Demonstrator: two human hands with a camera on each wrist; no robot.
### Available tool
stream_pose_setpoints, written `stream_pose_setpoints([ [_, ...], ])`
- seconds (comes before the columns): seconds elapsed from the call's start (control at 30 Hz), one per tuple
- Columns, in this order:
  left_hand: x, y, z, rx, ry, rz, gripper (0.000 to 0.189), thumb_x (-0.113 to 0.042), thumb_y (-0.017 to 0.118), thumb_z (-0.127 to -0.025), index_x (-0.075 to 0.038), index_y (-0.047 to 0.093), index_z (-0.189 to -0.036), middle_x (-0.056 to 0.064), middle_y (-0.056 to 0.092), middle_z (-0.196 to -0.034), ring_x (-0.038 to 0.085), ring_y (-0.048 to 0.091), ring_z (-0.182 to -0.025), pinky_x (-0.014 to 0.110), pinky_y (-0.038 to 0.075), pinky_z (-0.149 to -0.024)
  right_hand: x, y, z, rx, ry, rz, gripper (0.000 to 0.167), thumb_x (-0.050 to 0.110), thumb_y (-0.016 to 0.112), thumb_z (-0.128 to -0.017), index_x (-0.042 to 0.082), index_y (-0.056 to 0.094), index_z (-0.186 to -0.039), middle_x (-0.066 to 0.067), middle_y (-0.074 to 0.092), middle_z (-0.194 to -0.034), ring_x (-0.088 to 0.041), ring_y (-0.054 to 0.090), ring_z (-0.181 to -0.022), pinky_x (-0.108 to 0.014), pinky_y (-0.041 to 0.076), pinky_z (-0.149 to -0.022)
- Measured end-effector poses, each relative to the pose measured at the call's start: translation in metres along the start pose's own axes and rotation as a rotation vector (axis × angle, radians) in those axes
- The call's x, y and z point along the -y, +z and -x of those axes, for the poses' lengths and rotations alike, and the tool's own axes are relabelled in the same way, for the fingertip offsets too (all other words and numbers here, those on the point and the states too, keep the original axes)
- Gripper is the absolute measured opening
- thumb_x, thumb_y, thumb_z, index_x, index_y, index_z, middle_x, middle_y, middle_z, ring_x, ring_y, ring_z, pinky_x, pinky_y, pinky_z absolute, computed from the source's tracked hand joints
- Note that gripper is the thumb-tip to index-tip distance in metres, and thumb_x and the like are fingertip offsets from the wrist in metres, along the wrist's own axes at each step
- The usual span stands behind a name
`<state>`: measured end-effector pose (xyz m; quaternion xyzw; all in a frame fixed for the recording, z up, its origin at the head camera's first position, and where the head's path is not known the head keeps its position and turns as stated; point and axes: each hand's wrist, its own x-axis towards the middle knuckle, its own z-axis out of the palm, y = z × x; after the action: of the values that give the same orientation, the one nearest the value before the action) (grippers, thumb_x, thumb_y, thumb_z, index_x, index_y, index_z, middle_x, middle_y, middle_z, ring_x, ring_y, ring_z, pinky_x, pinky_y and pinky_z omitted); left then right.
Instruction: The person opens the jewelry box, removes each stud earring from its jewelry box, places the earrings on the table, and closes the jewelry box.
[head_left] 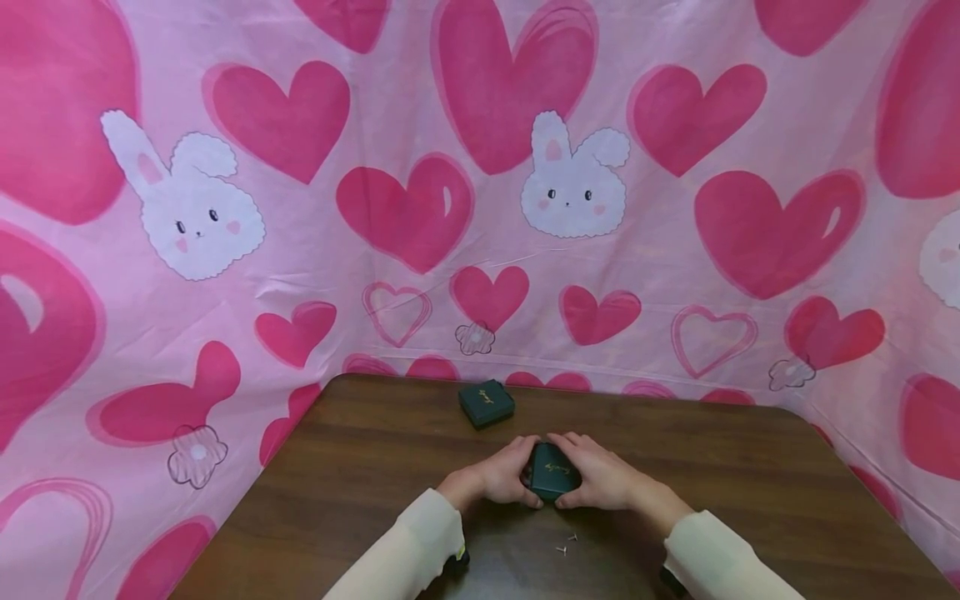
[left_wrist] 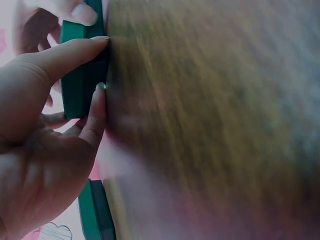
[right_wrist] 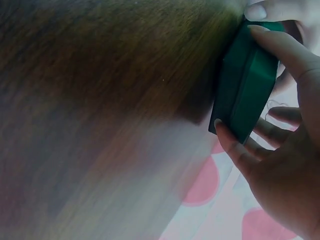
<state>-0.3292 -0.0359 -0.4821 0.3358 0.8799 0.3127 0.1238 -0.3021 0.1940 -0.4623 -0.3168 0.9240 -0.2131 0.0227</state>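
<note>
Between both hands, on the wooden table, is a small dark green jewelry box [head_left: 553, 473] with gold script on its lid. My left hand [head_left: 504, 475] grips its left side, thumb at the near edge and fingers round the far side. From the right, my right hand [head_left: 603, 475] grips the same box. In the right wrist view the box [right_wrist: 247, 75] looks closed, a seam running along its side. Whatever it contains is hidden. Near the hands lie two tiny, light-coloured pieces, perhaps earrings [head_left: 567, 543], too small to identify surely.
A second dark green box [head_left: 486, 405] with gold script sits farther back on the brown table [head_left: 360, 483], left of the hands. Behind the table hangs a pink cloth [head_left: 495, 250] printed with hearts and rabbits.
</note>
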Motion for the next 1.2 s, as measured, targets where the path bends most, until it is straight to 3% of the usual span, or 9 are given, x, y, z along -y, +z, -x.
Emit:
stream_pose_setpoints([
  [0.17,-0.0017,0.0008,0.0003,0.007,-0.003,-0.022,0.090,-0.023,0.088,-0.082,-0.010,0.034,-0.152,0.002,0.044,-0.134,0.012,0.049,-0.111,0.027,0.046,-0.101,-0.0026,-0.0001,0.0003,-0.019,-0.027,0.005,0.094,0.040,0.087,-0.078,0.001,0.041,-0.151,-0.014,0.053,-0.137,-0.030,0.053,-0.119,-0.057,0.048,-0.098],
  [0.5,-0.0020,0.0014,0.0020,0.029,-0.006,-0.054,0.092,-0.024,0.086,-0.084,-0.011,0.030,-0.156,0.003,0.043,-0.138,0.013,0.048,-0.119,0.031,0.042,-0.108,-0.0035,-0.0014,-0.0001,0.004,-0.010,-0.024,0.093,0.042,0.085,-0.081,0.003,0.040,-0.151,-0.014,0.052,-0.139,-0.030,0.052,-0.121,-0.060,0.047,-0.100],
  [0.77,-0.0052,-0.0024,0.0021,0.043,-0.012,-0.109,0.099,-0.028,0.085,-0.086,-0.009,0.023,-0.160,0.007,0.042,-0.143,0.014,0.047,-0.126,0.033,0.040,-0.112,0.0000,-0.0030,0.0009,-0.024,-0.015,-0.017,0.091,0.042,0.086,-0.079,0.008,0.043,-0.152,-0.011,0.052,-0.137,-0.029,0.051,-0.120,-0.060,0.050,-0.094],
  [1.2,-0.0051,-0.0010,0.0006,0.031,-0.019,-0.108,0.101,-0.027,0.086,-0.084,-0.009,0.023,-0.160,0.007,0.043,-0.143,0.015,0.048,-0.127,0.034,0.039,-0.112,-0.0011,-0.0077,-0.0007,-0.014,-0.006,-0.013,0.091,0.045,0.087,-0.078,0.005,0.047,-0.148,-0.010,0.056,-0.134,-0.026,0.054,-0.117,-0.056,0.050,-0.098],
])
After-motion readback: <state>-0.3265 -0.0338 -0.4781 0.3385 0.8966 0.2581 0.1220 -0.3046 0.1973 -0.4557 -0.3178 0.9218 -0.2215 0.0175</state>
